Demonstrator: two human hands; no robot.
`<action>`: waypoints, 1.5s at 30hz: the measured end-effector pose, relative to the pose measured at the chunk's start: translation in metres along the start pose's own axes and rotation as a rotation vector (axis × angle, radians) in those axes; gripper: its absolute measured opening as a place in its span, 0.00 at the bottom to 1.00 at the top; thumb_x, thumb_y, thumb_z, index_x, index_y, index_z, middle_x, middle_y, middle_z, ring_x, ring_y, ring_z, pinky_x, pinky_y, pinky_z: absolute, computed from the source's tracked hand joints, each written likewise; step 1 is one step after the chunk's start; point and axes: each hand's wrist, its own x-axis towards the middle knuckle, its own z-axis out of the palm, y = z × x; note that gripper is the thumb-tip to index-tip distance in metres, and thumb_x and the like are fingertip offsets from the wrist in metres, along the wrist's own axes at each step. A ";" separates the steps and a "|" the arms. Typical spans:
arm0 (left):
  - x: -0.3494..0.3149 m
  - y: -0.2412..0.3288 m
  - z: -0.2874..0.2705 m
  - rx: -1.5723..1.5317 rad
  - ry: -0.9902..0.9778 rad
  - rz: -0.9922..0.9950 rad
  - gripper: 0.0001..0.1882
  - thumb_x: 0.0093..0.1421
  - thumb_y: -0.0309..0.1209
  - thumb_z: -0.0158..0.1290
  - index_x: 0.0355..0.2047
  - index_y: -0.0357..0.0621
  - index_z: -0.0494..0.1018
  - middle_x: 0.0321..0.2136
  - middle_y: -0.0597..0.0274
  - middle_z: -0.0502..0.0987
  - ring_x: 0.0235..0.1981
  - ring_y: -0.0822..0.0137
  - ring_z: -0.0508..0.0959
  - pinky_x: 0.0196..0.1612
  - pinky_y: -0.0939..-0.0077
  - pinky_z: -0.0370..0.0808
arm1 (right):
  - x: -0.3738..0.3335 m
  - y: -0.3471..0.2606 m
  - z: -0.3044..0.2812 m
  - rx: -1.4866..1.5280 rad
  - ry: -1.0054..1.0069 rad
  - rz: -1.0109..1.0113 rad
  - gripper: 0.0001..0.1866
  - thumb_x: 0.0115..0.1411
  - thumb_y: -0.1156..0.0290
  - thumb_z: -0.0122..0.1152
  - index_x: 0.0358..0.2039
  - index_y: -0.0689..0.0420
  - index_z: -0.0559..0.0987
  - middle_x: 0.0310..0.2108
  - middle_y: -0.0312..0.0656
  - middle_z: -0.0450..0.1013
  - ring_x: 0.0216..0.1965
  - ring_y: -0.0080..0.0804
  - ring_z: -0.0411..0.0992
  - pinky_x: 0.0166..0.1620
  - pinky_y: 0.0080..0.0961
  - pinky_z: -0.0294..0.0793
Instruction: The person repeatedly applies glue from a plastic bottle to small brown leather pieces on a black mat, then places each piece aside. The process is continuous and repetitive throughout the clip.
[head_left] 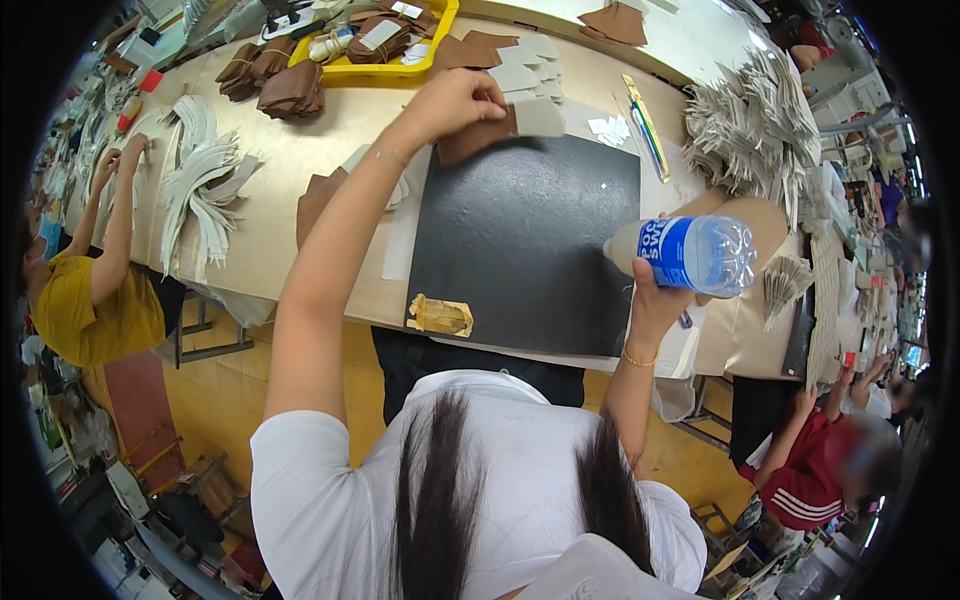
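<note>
My left hand (460, 104) reaches over the far edge of the black mat (525, 250). Its fingers pinch a brown leather piece (475, 141), which hangs tilted above the mat. A pale flat piece (538, 119) lies right against the brown one; whether the two are joined I cannot tell. Overlapping rows of pale and brown pieces (525, 75) spread just beyond. At the mat's right side, my right hand (657, 300) is wrapped around a clear plastic bottle with a blue label (665, 252), tipped sideways with its base to the right.
A yellow tray (437, 45) of brown pieces stands at the far left, with brown stacks (291, 92) beside it. Pale strips lie in a fan (205, 185) at left and a tall heap (750, 125) at right. Co-workers in yellow (100, 310) and red (808, 478) sit either side.
</note>
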 end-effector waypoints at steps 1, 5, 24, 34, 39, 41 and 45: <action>0.004 -0.004 -0.009 0.105 0.039 -0.043 0.12 0.50 0.35 0.61 0.33 0.42 0.78 0.28 0.60 0.79 0.29 0.67 0.77 0.34 0.74 0.72 | -0.002 -0.001 0.000 -0.005 0.000 0.011 0.44 0.41 0.68 0.78 0.55 0.65 0.62 0.51 0.50 0.68 0.53 0.38 0.68 0.57 0.33 0.66; -0.018 -0.026 -0.041 0.370 0.246 0.086 0.15 0.50 0.40 0.61 0.31 0.42 0.78 0.31 0.59 0.76 0.34 0.64 0.75 0.39 0.73 0.71 | -0.003 0.004 -0.011 -0.041 -0.010 0.020 0.44 0.42 0.67 0.77 0.56 0.67 0.62 0.52 0.52 0.68 0.53 0.39 0.67 0.57 0.33 0.66; -0.185 -0.018 -0.066 0.100 0.084 -0.476 0.09 0.51 0.25 0.59 0.32 0.36 0.74 0.23 0.60 0.76 0.25 0.72 0.74 0.31 0.79 0.71 | -0.006 -0.004 0.004 0.005 -0.140 -0.014 0.42 0.45 0.66 0.74 0.56 0.65 0.60 0.51 0.56 0.68 0.55 0.42 0.67 0.56 0.35 0.67; -0.117 0.068 0.062 -0.411 -0.226 -0.201 0.11 0.54 0.33 0.60 0.31 0.37 0.76 0.20 0.70 0.75 0.25 0.81 0.72 0.30 0.86 0.69 | -0.001 -0.020 -0.001 0.133 -0.008 -0.048 0.45 0.43 0.67 0.76 0.57 0.63 0.59 0.52 0.55 0.67 0.54 0.42 0.67 0.55 0.34 0.69; -0.118 0.058 0.092 -0.242 -0.196 -0.198 0.15 0.50 0.34 0.63 0.34 0.37 0.76 0.16 0.64 0.75 0.21 0.76 0.73 0.27 0.81 0.69 | -0.011 -0.023 -0.001 0.126 -0.010 0.008 0.46 0.41 0.65 0.77 0.57 0.61 0.59 0.52 0.54 0.67 0.53 0.41 0.67 0.55 0.33 0.69; -0.116 0.053 0.091 -0.244 -0.229 -0.206 0.16 0.48 0.33 0.63 0.35 0.37 0.76 0.17 0.61 0.76 0.20 0.74 0.74 0.27 0.78 0.69 | -0.020 -0.017 0.009 0.151 -0.067 0.045 0.43 0.40 0.64 0.78 0.54 0.62 0.64 0.51 0.49 0.69 0.52 0.37 0.68 0.54 0.32 0.70; -0.114 0.052 0.090 -0.203 -0.250 -0.221 0.14 0.48 0.31 0.62 0.33 0.37 0.76 0.17 0.62 0.76 0.19 0.73 0.74 0.26 0.78 0.69 | -0.035 -0.002 0.025 -0.111 -0.334 -0.010 0.38 0.39 0.64 0.78 0.50 0.62 0.70 0.49 0.47 0.72 0.49 0.35 0.70 0.52 0.31 0.70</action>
